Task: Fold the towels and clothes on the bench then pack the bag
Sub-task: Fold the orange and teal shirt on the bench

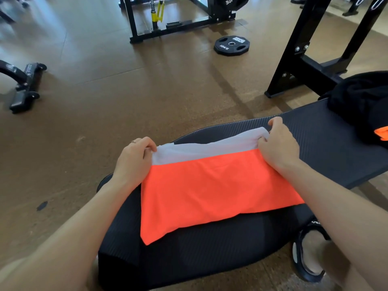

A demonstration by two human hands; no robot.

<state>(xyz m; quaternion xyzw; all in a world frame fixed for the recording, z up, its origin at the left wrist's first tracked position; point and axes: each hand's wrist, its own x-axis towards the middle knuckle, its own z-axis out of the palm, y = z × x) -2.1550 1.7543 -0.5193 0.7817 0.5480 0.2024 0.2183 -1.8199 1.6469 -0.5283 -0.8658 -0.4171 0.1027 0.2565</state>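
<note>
I see the orange-and-white garment lying flat on the black padded desk. My left hand and right hand each pinch a far white corner with curled fingers. A black clothes pile sits at the desk's far right.

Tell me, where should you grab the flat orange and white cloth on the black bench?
By the two far corners of its white edge, one from each side. The orange and white cloth lies flat, and the left hand and right hand already pinch there.
</note>
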